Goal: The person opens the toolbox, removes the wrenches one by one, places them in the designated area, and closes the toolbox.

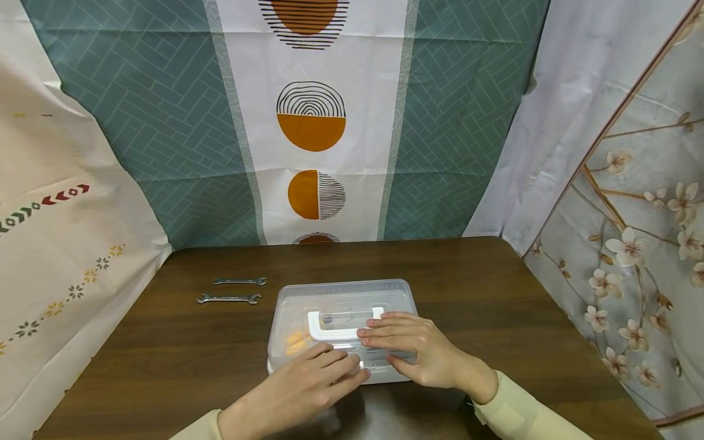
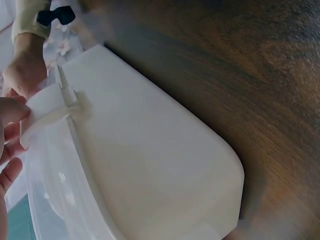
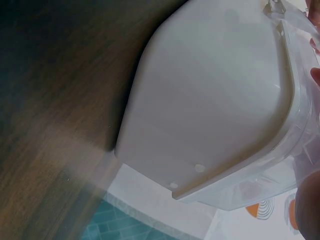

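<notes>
A lidded plastic storage box lies in the middle of the table, its clear lid on and a white carrying handle folded flat on top. My left hand is at the front edge, with thumb and curled fingers at the white latch. That latch stands out at an angle from the white box body. Flat on the lid's right part, my right hand rests with fairly straight fingers, their tips by the handle's right end. Orange pieces show dimly through the lid.
Two open-ended wrenches, a smaller one and a larger one, lie left of the box on the dark wooden table. Patterned cloth hangs behind the table, with more fabric along both sides.
</notes>
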A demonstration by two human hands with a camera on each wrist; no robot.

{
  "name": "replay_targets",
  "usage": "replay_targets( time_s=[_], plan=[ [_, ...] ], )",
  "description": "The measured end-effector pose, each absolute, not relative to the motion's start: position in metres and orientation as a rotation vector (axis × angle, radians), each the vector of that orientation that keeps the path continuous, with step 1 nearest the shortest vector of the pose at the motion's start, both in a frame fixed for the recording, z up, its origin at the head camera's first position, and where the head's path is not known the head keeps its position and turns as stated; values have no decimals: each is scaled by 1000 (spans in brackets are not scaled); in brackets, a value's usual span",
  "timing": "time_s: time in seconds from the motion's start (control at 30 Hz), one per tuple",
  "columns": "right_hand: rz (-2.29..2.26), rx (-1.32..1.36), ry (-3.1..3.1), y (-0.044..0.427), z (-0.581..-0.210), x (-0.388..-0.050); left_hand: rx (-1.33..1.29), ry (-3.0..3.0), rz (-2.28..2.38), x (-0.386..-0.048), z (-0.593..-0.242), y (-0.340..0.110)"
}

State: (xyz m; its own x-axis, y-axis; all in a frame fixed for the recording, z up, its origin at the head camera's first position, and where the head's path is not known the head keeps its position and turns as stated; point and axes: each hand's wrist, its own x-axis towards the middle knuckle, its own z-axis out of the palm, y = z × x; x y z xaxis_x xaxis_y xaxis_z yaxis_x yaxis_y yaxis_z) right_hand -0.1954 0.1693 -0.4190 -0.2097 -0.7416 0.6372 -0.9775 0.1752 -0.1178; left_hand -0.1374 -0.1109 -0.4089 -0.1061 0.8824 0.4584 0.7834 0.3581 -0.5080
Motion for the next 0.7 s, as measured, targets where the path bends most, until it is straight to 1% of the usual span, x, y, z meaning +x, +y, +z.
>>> replay_targets(
  time_s=[0.7],
  plan=[
    [717,1607,-2024,169,-420,-195,-1378,-1913,265,-130,-421,-105]
  ],
)
